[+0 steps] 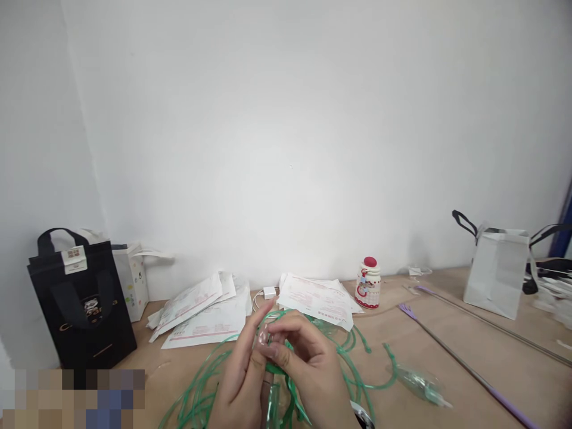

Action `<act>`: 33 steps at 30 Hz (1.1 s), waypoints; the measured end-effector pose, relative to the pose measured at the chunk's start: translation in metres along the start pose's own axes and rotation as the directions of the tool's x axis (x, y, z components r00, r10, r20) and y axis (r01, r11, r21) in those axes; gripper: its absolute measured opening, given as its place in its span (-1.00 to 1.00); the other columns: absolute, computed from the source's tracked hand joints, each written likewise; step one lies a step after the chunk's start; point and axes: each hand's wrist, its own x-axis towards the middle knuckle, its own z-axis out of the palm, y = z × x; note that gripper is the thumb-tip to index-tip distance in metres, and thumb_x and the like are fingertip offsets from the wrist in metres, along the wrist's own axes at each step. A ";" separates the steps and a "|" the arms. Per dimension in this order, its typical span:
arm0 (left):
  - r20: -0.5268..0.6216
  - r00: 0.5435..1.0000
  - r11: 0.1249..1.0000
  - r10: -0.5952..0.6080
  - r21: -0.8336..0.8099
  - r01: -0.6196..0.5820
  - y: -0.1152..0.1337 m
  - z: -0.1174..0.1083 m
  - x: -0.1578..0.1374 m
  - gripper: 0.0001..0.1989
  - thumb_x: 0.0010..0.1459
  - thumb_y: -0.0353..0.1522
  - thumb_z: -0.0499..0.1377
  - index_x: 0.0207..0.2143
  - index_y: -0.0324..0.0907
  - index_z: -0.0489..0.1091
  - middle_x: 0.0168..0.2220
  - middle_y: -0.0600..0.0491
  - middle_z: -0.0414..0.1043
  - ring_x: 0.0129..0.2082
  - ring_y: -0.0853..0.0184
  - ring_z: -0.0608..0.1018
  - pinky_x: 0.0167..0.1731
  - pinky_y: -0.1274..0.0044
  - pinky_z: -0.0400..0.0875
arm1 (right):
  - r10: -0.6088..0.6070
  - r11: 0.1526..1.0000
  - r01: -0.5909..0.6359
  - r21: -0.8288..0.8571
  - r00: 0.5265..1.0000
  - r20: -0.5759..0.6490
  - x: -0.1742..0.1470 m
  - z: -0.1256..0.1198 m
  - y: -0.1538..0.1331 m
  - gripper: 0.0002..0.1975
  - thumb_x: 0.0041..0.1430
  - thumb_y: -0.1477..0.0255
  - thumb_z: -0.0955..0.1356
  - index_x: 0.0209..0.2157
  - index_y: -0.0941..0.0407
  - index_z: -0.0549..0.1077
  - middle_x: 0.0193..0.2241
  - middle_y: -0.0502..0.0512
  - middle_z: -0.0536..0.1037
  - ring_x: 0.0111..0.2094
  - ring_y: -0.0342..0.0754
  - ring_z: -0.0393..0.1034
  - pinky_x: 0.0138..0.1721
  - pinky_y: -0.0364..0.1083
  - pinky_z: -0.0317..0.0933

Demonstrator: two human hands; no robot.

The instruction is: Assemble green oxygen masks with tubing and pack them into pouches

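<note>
My left hand (243, 372) and my right hand (310, 363) meet at the bottom middle, thumbs and fingertips pinched close together. Green tubing (357, 372) runs in loops behind and on both sides of them, and a part of it passes between my fingers. Exactly what the fingertips pinch is mostly covered by the fingers. Below my palms hangs a wider clear green tube piece (273, 405). To the right, a clear green, bulb-like plastic part (420, 384) lies on the table by a tube end.
White printed packets (205, 322) lie at the back left, with more packets (317, 301) behind my hands. A red-lidded jar (368, 285), two thin rods (465, 363), a white bag (496, 271) and a black bag (84, 310) stand or lie around on the brown tabletop (388, 333).
</note>
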 end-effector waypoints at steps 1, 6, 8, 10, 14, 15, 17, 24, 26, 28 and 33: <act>0.002 1.000 1.000 -0.006 0.001 0.006 0.001 0.001 -0.001 -0.57 0.13 -0.16 -0.02 0.02 -0.12 0.26 0.12 -0.01 0.23 0.12 0.17 0.23 0.11 0.35 0.04 | 0.002 1.000 -0.002 -0.001 1.000 -0.012 0.000 0.000 0.000 -0.95 -0.05 0.46 0.40 -0.45 0.09 0.46 -0.49 -0.02 0.41 -0.42 -0.13 0.29 -0.35 -0.15 0.20; -0.063 0.994 0.995 -0.087 0.046 0.090 0.005 0.008 -0.002 -0.63 0.07 -0.17 0.07 -0.08 -0.10 0.35 -0.29 0.01 0.50 -0.24 0.26 0.49 -0.26 0.53 0.38 | 0.053 0.995 -0.048 0.085 0.996 -0.067 0.002 -0.004 0.001 -0.92 0.02 0.41 0.36 -0.48 0.12 0.43 -0.48 -0.02 0.38 -0.40 -0.14 0.26 -0.33 -0.17 0.18; -0.016 0.990 0.990 -0.138 0.004 0.138 0.006 0.007 0.000 -0.56 0.04 -0.12 0.08 -0.06 -0.11 0.31 -0.71 0.17 0.30 -0.70 0.43 0.35 -0.70 0.66 0.22 | 0.120 0.967 -0.086 0.240 0.984 -0.132 0.004 -0.010 -0.002 -0.91 0.03 0.39 0.36 -0.45 0.11 0.42 -0.47 -0.03 0.37 -0.41 -0.17 0.24 -0.37 -0.20 0.18; -0.008 0.984 0.982 -0.180 -0.061 0.179 0.008 0.003 0.003 -0.51 -0.01 -0.06 0.10 -0.09 -0.14 0.30 -0.82 0.31 -0.02 -0.82 0.55 0.03 -0.81 0.71 -0.09 | 0.209 0.896 -0.121 0.427 0.964 -0.165 0.008 -0.017 -0.007 -0.90 0.02 0.38 0.36 -0.43 0.11 0.40 -0.45 -0.03 0.38 -0.44 -0.19 0.24 -0.45 -0.23 0.16; -0.176 0.959 0.973 -0.223 -0.099 0.208 0.015 -0.012 0.012 -0.59 -0.18 -0.09 0.24 -0.34 -0.19 0.39 -0.76 0.30 0.01 -0.77 0.61 0.00 -0.77 0.73 -0.13 | 0.322 0.766 -0.228 0.602 0.945 -0.052 0.012 -0.031 -0.016 -0.88 0.01 0.44 0.37 -0.52 0.16 0.38 -0.66 -0.12 0.26 -0.70 -0.32 0.01 -0.70 -0.30 -0.04; -0.206 0.951 0.971 -0.232 -0.111 0.213 0.016 -0.016 0.014 -0.62 -0.21 -0.12 0.27 -0.39 -0.19 0.40 -0.76 0.30 0.01 -0.77 0.61 0.01 -0.77 0.74 -0.12 | 0.340 0.755 -0.246 0.607 0.940 -0.042 0.013 -0.034 -0.017 -0.89 0.01 0.45 0.38 -0.52 0.17 0.39 -0.69 -0.14 0.22 -0.73 -0.34 -0.05 -0.72 -0.31 -0.07; -0.233 0.943 0.966 -0.239 -0.152 0.207 0.017 -0.022 0.018 -0.67 -0.24 -0.18 0.31 -0.44 -0.21 0.42 -0.76 0.29 0.05 -0.76 0.61 0.06 -0.76 0.76 -0.06 | 0.369 0.748 -0.253 0.613 0.927 -0.068 0.013 -0.036 -0.018 -0.93 -0.01 0.48 0.39 -0.47 0.18 0.42 -0.64 -0.11 0.29 -0.69 -0.33 0.04 -0.69 -0.32 0.00; -0.174 0.979 0.994 -0.106 -0.037 0.101 0.013 -0.032 0.020 -0.70 -0.09 -0.24 0.23 -0.26 -0.15 0.42 -0.61 0.18 0.34 -0.61 0.48 0.31 -0.56 0.68 0.23 | 0.338 0.780 -0.281 0.559 0.941 0.001 0.010 -0.033 -0.020 -0.94 0.05 0.48 0.35 -0.45 0.20 0.44 -0.45 0.03 0.44 -0.52 -0.24 0.26 -0.53 -0.26 0.17; -0.130 0.991 0.997 -0.042 0.058 0.050 0.014 -0.033 0.017 -0.66 -0.03 -0.22 0.19 -0.17 -0.13 0.36 -0.62 0.19 0.30 -0.57 0.45 0.33 -0.50 0.65 0.25 | 0.311 0.782 -0.282 0.556 0.949 0.044 0.008 -0.032 -0.024 -0.92 0.06 0.50 0.34 -0.46 0.21 0.44 -0.53 0.00 0.41 -0.61 -0.29 0.18 -0.59 -0.28 0.11; -0.097 0.995 0.990 0.009 0.143 0.005 0.016 -0.034 0.013 -0.63 0.02 -0.21 0.14 -0.10 -0.11 0.29 -0.59 0.19 0.28 -0.51 0.42 0.35 -0.43 0.63 0.26 | 0.294 0.782 -0.277 0.558 0.954 0.061 0.006 -0.030 -0.027 -0.90 0.07 0.51 0.33 -0.49 0.22 0.44 -0.58 -0.02 0.38 -0.65 -0.31 0.12 -0.61 -0.28 0.08; -0.039 0.997 0.953 0.070 0.298 -0.055 0.017 -0.033 0.008 -0.64 0.06 -0.22 0.08 -0.07 -0.09 0.28 -0.57 0.17 0.30 -0.47 0.37 0.39 -0.39 0.59 0.27 | 0.319 0.782 -0.298 0.547 0.946 0.060 0.001 -0.030 -0.032 -0.91 0.06 0.53 0.34 -0.46 0.25 0.47 -0.58 -0.02 0.36 -0.58 -0.29 0.18 -0.53 -0.29 0.13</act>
